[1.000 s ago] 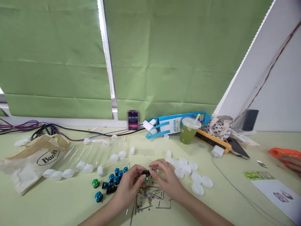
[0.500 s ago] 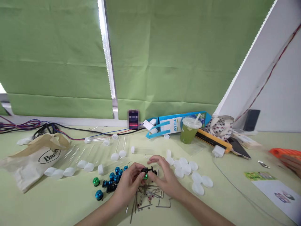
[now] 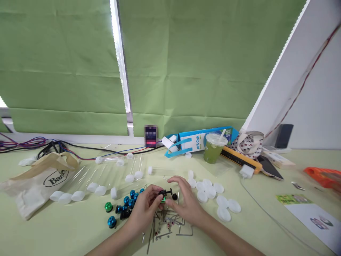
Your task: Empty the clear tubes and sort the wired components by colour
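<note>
My left hand (image 3: 146, 203) is closed around a small black-and-green part with a stem (image 3: 165, 192), held between thumb and fingers. The stem points right, toward my right hand (image 3: 186, 202). My right hand's fingers are spread apart, its thumb close by the green piece; whether it touches cannot be seen. A small round black piece (image 3: 174, 196) shows between the stem and my right palm. Under both hands lie several hex keys (image 3: 184, 234) and tiny screws (image 3: 169, 225). Several blue-and-black metal parts (image 3: 126, 201) and a green one (image 3: 108, 206) lie left of my left hand.
Clear tubes with white caps (image 3: 78, 196) and a cloth bag (image 3: 39, 185) lie left. Loose white caps (image 3: 210, 192) spread right. Behind stand a green drink cup (image 3: 212, 151) and a blue-white bag (image 3: 197, 140). A charger (image 3: 247, 171) trails its cable forward.
The black-and-green part has shifted slightly left, and a gap now shows between its stem and the round black piece. A person's hand at the far right has moved over the orange object.
</note>
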The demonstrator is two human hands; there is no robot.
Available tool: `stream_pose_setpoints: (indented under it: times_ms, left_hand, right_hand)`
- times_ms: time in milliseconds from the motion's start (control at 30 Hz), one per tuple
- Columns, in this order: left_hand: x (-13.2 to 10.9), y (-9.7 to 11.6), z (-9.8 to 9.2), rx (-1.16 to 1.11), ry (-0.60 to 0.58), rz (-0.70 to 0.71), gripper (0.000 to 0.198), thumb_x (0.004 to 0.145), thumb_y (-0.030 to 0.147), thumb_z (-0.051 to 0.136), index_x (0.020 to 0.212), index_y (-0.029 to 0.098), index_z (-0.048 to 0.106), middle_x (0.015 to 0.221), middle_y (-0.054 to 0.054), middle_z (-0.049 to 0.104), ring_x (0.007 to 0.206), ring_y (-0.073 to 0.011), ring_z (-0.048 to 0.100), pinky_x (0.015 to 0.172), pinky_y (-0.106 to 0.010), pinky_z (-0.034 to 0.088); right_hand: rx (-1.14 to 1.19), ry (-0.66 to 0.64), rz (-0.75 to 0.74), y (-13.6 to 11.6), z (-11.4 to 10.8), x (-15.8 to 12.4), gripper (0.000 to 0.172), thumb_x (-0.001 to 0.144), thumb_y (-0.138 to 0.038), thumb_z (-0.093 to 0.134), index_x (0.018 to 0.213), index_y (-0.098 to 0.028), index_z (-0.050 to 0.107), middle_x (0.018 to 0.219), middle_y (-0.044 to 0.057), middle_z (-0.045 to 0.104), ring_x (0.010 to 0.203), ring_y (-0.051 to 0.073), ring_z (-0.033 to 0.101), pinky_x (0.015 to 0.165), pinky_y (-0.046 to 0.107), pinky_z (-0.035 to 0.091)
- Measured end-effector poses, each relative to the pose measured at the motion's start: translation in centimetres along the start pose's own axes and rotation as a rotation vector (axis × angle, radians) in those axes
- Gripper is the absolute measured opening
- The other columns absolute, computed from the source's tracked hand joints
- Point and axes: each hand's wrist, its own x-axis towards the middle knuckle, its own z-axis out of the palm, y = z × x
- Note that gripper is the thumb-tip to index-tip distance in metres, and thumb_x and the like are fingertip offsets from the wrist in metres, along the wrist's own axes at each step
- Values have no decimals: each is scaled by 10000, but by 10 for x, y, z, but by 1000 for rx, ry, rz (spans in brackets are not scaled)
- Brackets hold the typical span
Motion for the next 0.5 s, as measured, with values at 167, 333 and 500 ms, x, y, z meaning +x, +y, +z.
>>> stream_pose_setpoints:
  times_ms: [167,333,500]
  left_hand:
    - [2,-1,-2,19,1,2,244,774,363,525,884,146,506,818,-58,571,653,-135,552,575,-241,451]
    - [1,3,-1,34,-12,10,240,785,369,503,885,150,500,792,-50,556,659,-138,538,574,-245,462]
    - [1,14,-3,63,87,78,205,784,347,506,890,172,492,814,-33,546,663,-130,534,607,-254,472]
  right_hand:
    - [-5,32,-11,3,1,1,236,749,-172,483,980,-223,486,1002,47,530,992,201,468,909,385,311]
    - [6,-14,4,9,3,3,245,749,-159,488,986,-219,502,1023,46,528,1005,195,450,876,348,353]
    - [-17,-88,-48,21,9,3,166,771,-146,460,905,-197,542,942,55,549,949,198,466,868,378,357]
